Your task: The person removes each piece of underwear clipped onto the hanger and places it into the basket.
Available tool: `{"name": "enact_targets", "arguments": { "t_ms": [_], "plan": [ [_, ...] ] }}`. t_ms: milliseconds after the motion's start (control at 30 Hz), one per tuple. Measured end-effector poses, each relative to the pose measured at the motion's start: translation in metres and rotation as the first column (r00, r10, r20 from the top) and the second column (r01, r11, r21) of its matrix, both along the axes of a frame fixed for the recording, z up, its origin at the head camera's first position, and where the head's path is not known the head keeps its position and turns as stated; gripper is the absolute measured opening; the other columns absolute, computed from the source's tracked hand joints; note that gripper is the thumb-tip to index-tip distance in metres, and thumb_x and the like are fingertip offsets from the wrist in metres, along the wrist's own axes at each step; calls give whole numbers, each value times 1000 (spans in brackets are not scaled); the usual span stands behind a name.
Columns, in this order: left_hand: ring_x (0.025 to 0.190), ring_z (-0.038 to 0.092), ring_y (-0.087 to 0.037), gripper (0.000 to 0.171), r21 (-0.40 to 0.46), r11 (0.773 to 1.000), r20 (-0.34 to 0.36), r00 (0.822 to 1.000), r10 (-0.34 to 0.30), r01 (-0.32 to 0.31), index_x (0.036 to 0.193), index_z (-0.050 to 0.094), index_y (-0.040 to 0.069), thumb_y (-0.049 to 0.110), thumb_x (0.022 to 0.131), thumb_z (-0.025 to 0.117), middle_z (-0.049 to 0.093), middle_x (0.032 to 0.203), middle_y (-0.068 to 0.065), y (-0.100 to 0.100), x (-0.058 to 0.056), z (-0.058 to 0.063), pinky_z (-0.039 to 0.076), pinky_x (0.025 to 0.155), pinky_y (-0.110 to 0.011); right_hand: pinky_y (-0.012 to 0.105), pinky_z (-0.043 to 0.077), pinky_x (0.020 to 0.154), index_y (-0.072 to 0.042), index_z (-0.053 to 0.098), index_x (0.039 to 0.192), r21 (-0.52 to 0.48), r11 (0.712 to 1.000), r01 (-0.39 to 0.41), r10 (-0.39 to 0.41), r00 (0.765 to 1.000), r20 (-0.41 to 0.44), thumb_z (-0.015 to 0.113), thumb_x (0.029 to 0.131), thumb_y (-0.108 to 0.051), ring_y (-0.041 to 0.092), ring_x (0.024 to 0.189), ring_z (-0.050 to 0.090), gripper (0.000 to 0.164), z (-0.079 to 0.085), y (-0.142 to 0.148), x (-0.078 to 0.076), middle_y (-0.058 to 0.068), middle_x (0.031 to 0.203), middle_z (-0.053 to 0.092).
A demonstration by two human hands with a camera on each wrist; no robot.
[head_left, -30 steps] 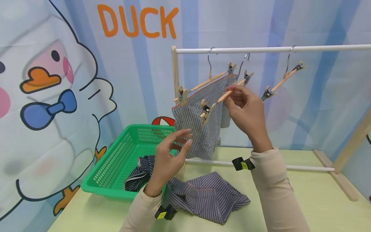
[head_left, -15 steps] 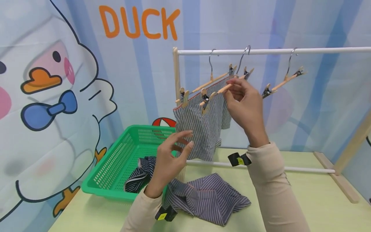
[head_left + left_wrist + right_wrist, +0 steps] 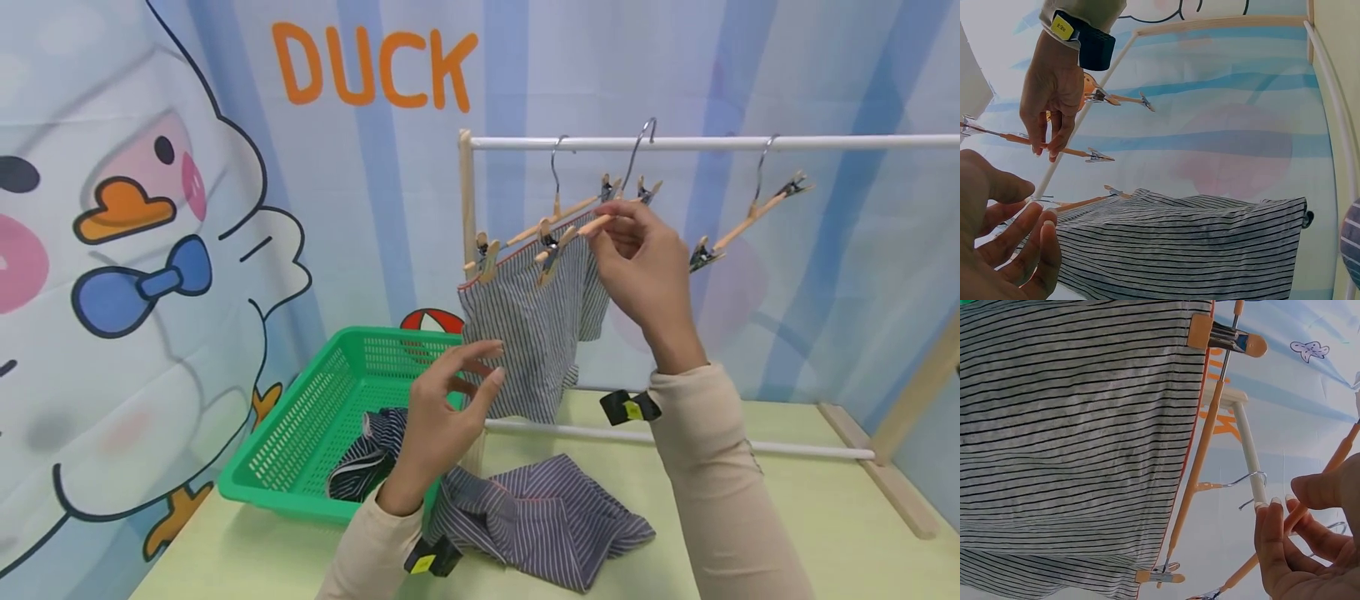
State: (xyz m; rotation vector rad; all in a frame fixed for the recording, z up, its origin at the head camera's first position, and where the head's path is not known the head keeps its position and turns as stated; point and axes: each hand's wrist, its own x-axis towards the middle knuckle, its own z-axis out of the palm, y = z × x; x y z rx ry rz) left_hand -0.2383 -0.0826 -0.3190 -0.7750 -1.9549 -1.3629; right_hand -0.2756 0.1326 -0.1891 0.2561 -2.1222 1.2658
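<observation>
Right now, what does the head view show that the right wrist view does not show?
Only the head view shows the green basket, the striped garment on the table, the left hand, the third hanger and the whole white rail. Only the right wrist view shows from close up the clip that grips the orange-edged hem. Both show the hanging striped shorts on their wooden hanger, and the right hand pinching the bar of the empty hanger.
</observation>
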Motion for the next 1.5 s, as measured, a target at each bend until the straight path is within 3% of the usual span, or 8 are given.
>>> {"name": "enact_targets", "arguments": {
  "t_ms": [267,600,933,1200,1500],
  "plan": [
    [93,66,-18,32,-2,1000,-5,1000,-1,1,127,66,11,12,94,68,70,115,-9,0,1,2,58,72,-28,39,53,101,-10,62,129,27,998,51,-52,998,44,58,98,-23,26,116,67,33,11,7,-8,13,128,69],
    [91,67,-19,32,-3,1000,-4,1000,-21,21,126,66,7,11,94,68,70,114,-14,1,1,0,58,71,-27,41,53,100,-11,61,132,40,998,47,-51,994,92,56,100,-25,26,118,65,36,10,12,-18,14,131,67],
    [91,67,-18,33,-31,999,-30,999,-29,28,125,67,7,10,92,70,71,116,-11,1,-1,0,57,69,-26,43,53,96,-12,58,137,35,997,71,-75,988,135,54,101,-33,26,120,63,42,4,18,-24,13,133,66],
    [91,67,-18,30,-38,999,-47,999,-26,25,124,67,7,10,94,68,71,115,-12,1,-2,-1,57,69,-27,43,54,97,-11,59,135,18,998,65,-67,990,125,55,101,-29,28,119,64,39,-3,18,-25,15,132,66],
    [92,66,-17,25,-59,997,-57,997,-46,42,122,69,9,11,97,64,71,112,-11,1,-4,-4,57,70,-26,52,51,100,-16,53,142,25,999,24,-27,990,136,50,102,-29,34,128,58,42,-16,23,-24,16,141,59]
  ]
}}
